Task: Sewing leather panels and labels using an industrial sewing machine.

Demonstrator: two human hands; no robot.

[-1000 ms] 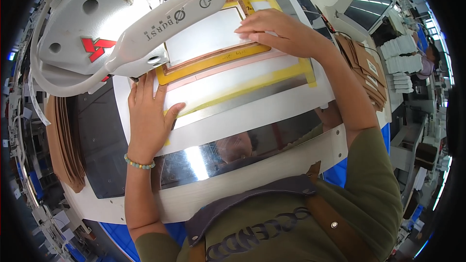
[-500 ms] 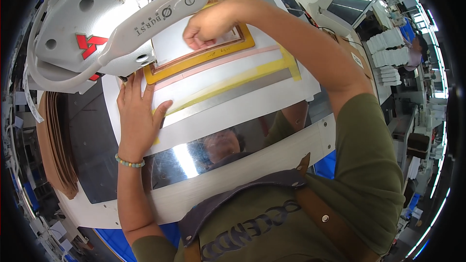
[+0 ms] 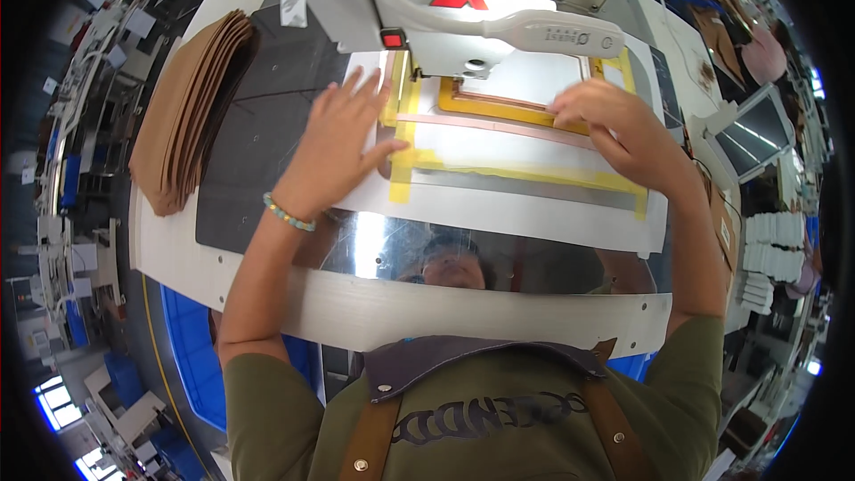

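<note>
Okay, I'm resting my left hand (image 3: 334, 138) spread, empty, upper left; right hand (image 3: 616, 125) half-curled at the yellow frame (image 3: 499, 109), hold unclear.

Factory workshop: white machine (image 3: 427, 46) looming over counter (image 3: 401, 305), brown pieces (image 3: 189, 120) lying stacked, white bundles (image 3: 771, 256) sitting piled, workstations (image 3: 138, 414) lining sides.

Strong white light washes out part of the white metal machine head (image 3: 427, 36), and the large white sheet (image 3: 534, 216) is brightly lit. On the polished metal plate (image 3: 534, 260) lies a glare streak. Toward the black rim, straight edges bend.
</note>
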